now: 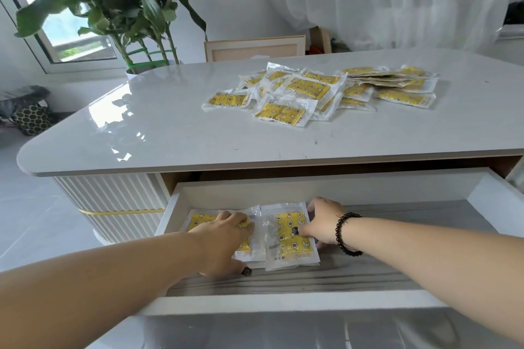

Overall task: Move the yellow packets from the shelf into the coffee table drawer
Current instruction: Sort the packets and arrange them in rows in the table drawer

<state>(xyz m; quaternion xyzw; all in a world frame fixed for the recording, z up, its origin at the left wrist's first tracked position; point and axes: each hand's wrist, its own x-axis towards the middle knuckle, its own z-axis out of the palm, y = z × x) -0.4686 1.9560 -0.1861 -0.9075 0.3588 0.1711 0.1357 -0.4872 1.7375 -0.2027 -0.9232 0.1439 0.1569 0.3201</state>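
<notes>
The coffee table drawer (326, 303) is pulled out in front of me, with a grey wood-grain floor. Two stacks of yellow packets in clear wrappers lie at its left end. My left hand (224, 244) rests on the left stack (198, 221), fingers spread over it, thumb at its near edge. My right hand (321, 224) holds the right stack (289, 238) by its right edge, thumb on top and fingers behind. A pile of several more yellow packets (317, 91) lies on the white tabletop (170, 133) beyond.
The right part of the drawer floor (411, 235) holds nothing. A large potted plant (127, 8) stands behind the table's left end. A wooden frame (255, 48) leans behind the table. Bags (28, 113) sit on the floor at the far left.
</notes>
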